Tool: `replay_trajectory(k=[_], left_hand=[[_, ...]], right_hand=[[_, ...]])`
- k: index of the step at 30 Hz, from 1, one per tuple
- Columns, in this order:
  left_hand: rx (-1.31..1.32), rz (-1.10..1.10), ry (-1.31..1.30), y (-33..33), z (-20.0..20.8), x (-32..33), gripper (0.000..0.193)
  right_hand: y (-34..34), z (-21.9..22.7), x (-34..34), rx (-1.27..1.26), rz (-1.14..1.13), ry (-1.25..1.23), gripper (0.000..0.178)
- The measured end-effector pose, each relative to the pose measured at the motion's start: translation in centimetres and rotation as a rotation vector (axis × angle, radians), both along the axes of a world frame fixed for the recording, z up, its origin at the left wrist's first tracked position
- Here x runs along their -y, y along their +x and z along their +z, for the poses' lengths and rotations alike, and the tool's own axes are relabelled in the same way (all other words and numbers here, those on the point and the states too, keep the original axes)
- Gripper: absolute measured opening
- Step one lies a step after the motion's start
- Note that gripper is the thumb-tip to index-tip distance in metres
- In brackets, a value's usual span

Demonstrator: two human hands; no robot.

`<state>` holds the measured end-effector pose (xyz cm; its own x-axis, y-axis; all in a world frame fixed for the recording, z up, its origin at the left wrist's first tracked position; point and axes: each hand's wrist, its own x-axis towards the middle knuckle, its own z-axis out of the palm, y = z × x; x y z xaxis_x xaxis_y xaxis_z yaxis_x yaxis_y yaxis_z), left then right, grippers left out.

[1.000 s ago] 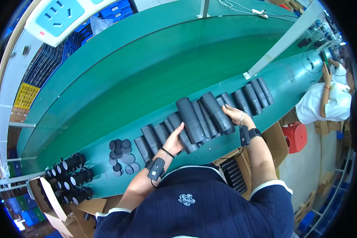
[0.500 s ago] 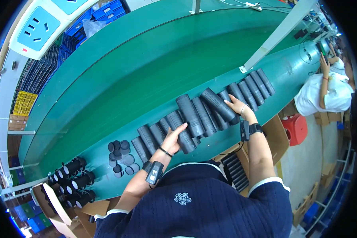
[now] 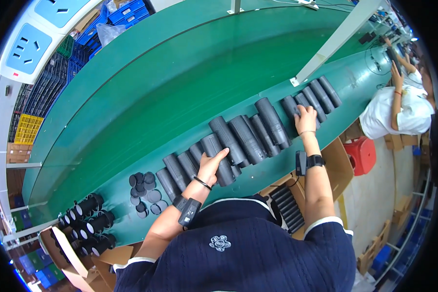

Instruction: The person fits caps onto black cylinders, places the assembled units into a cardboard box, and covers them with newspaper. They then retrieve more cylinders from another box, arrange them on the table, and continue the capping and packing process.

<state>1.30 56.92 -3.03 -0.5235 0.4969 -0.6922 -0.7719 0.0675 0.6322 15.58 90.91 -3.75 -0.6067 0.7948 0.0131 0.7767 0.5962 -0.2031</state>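
A row of black tubes with textured grips runs slantwise along the green bench, some stacked on others. My left hand (image 3: 210, 168) wraps the near side of one black tube (image 3: 225, 174) at the left middle of the row, thumb laid along it. My right hand (image 3: 305, 119) bends its fingers over another black tube (image 3: 289, 104) right of a gap; its fingertips are partly hidden. Between my hands, an upper tube (image 3: 271, 119) lies on the stack. More tubes (image 3: 329, 90) lie side by side beyond my right hand.
Loose black discs (image 3: 154, 196) lie left of the row. Black cylindrical parts with pale ends (image 3: 100, 222) stand beyond them, by an open carton (image 3: 68, 250). A grey post (image 3: 336, 44) rises from the bench. A red stool (image 3: 360, 155) and a co-worker in white (image 3: 382, 114) are at right.
My right hand has left a tilted tube, which now lies on the stack, and moved right and up to another tube. My left hand has stayed nearly in place.
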Motion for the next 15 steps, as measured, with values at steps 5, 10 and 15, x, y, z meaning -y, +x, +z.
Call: replay_trajectory(k=[5, 10, 15], left_hand=[[0.012, -0.039, -0.017, 0.1, -0.9, 0.0, 0.054], [0.039, 0.006, -0.074, 0.1, -0.7, 0.1, 0.051], [0.062, -0.009, -0.047, -0.1, 0.1, 0.1, 0.053]], right_hand=[[2.3, -1.1, -0.7, 0.182, -0.089, 0.026, 0.081], [2.5, -1.6, -2.9, 0.225, -0.104, 0.063, 0.082], [2.5, -1.9, -5.4, 0.266, -0.148, 0.077, 0.085]])
